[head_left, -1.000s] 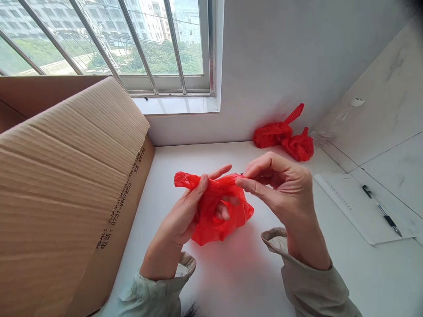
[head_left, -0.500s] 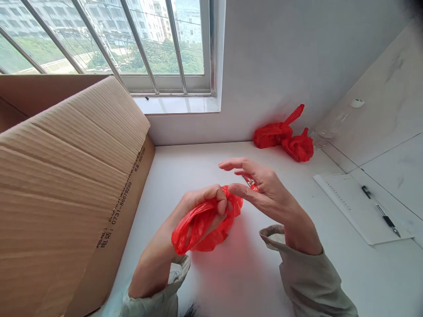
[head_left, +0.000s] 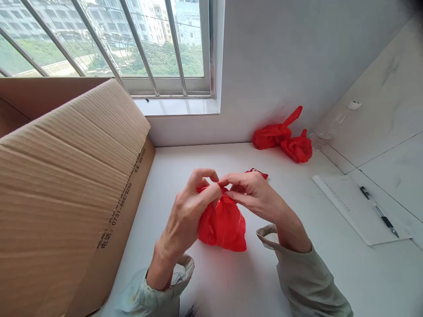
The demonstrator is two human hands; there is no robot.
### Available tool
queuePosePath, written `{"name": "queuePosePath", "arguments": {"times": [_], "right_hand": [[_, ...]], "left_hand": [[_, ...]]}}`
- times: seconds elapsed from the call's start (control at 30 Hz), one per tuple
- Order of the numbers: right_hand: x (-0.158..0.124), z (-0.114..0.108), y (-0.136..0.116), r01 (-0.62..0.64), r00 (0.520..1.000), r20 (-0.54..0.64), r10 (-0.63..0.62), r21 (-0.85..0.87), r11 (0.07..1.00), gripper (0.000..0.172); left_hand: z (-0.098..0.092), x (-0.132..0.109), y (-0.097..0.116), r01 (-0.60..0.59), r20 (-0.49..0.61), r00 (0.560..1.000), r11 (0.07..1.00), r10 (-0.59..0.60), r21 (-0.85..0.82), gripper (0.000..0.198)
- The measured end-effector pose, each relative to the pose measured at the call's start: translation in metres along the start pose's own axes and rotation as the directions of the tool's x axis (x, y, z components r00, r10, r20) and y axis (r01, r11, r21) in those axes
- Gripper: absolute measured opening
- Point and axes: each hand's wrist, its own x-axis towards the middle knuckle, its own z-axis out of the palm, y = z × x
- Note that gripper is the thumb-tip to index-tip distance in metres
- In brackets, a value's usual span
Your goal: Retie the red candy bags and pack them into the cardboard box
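A red plastic bag [head_left: 223, 224] rests on the white table between my hands, its top gathered into a bunch. My left hand [head_left: 194, 207] is closed on the gathered top from the left, thumb and fingers pinching the plastic. From the right, my right hand [head_left: 253, 191] pinches the same gathered neck with its fingertips. What the bag contains is hidden. Just behind my right hand lies a small red packet [head_left: 259, 172], partly covered by the fingers.
A large open cardboard box [head_left: 76, 176] takes up the left side. Two tied red bags [head_left: 284, 138] sit against the back wall beside a clear plastic bottle [head_left: 333, 125]. On the right lie paper sheets [head_left: 360, 211] and a pen [head_left: 385, 220] with its cap [head_left: 365, 192] off.
My left hand has turned over, and the bag now hangs down beneath its gathered top. My right hand, open before, has closed on the bag's neck. More of the small packet shows.
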Motion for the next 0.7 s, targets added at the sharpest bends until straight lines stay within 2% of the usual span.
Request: {"name": "queuePosePath", "arguments": {"times": [0.17, 0.27, 0.3, 0.37, 0.47, 0.57, 0.7], "right_hand": [[-0.002, -0.002, -0.003, 0.108, 0.977, -0.155, -0.145, -0.224, 0.969, 0.023], [-0.004, -0.001, -0.007, 0.105, 0.967, -0.194, -0.162, -0.275, 0.956, 0.024], [-0.004, -0.001, -0.008, 0.097, 0.965, -0.207, -0.158, -0.275, 0.957, 0.025], [-0.005, -0.003, -0.009, 0.06, 0.955, -0.266, -0.127, -0.247, 0.967, 0.024], [-0.006, -0.011, -0.004, -0.058, 0.919, -0.393, -0.001, -0.137, 0.989, 0.02], [-0.005, -0.027, 0.015, -0.199, 0.855, -0.498, 0.142, -0.063, 0.978, 0.015], [-0.003, -0.046, 0.052, -0.371, 0.726, -0.634, 0.264, -0.038, 0.928, 0.012]], "left_hand": [[-0.015, 0.003, -0.001, 0.072, 0.156, 0.987, 0.971, -0.037, -0.227, 0.022], [-0.019, 0.004, 0.0, 0.201, 0.125, 0.978, 0.912, -0.167, -0.356, 0.039], [-0.021, 0.003, 0.0, 0.225, 0.094, 0.974, 0.913, -0.206, -0.34, 0.041], [-0.027, 0.001, 0.001, 0.234, 0.048, 0.972, 0.955, -0.229, -0.183, 0.037], [-0.045, -0.005, -0.001, 0.267, 0.107, 0.955, 0.958, -0.278, 0.103, 0.037], [-0.066, -0.014, -0.008, 0.387, 0.199, 0.886, 0.904, -0.419, 0.183, 0.039], [-0.076, -0.022, -0.029, 0.573, 0.234, 0.749, 0.783, -0.62, 0.24, 0.04]]}}
